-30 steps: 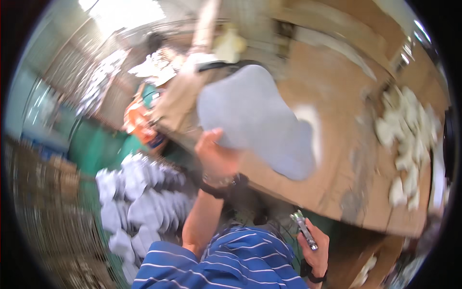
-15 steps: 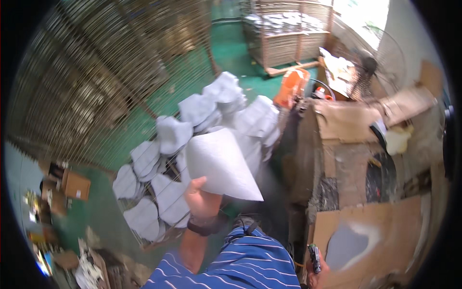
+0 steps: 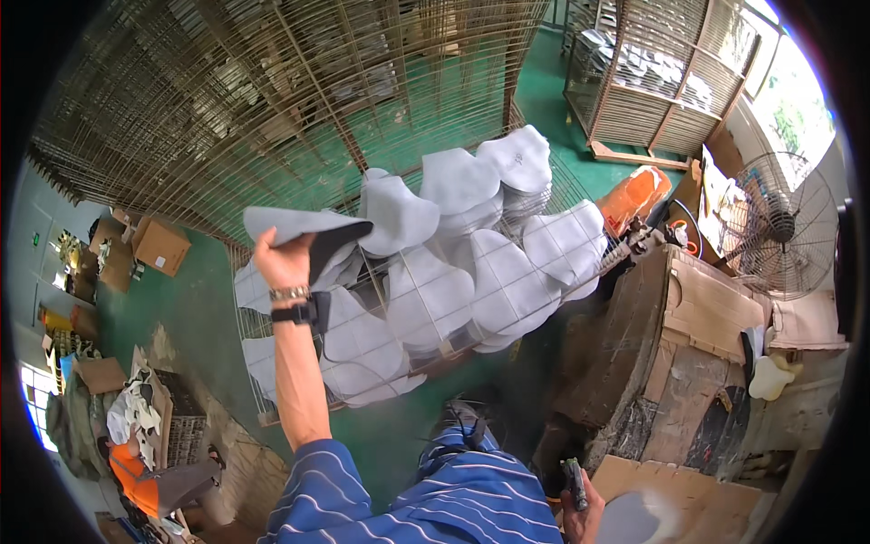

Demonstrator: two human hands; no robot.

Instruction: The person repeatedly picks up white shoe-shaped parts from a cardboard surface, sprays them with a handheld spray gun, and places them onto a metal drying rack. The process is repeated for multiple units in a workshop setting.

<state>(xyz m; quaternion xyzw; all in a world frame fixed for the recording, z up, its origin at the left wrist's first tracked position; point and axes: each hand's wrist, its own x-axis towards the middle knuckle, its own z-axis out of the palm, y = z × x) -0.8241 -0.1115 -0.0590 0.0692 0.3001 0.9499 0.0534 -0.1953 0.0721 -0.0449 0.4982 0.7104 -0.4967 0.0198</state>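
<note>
My left hand (image 3: 283,263) is raised over the far left of a wire rack shelf (image 3: 444,347), closed on the edge of a light-grey sheet piece (image 3: 304,220). The piece is curved, and its dark underside shows. Below and to the right of it, several stacks of similar rounded grey pieces (image 3: 430,299) lie on the wires. Low at the right, my right hand (image 3: 589,514) is wrapped round a dark spray gun (image 3: 574,483), partly hidden by the fingers. Beside it, another grey piece (image 3: 630,519) lies on a cardboard sheet (image 3: 693,494) with pale overspray around it.
Tall wire racks (image 3: 299,109) rise at the back left. A cardboard-covered bench (image 3: 698,308) stands on my right, with a large fan (image 3: 781,227) behind it. An orange bag-like thing (image 3: 634,198) lies near the shelf. At lower left sits a person in orange (image 3: 136,480).
My left hand has moved left and away from me with the grey piece, from in front of the stacks to over the shelf's left side. My view has shifted; the right hand still grips the spray gun.
</note>
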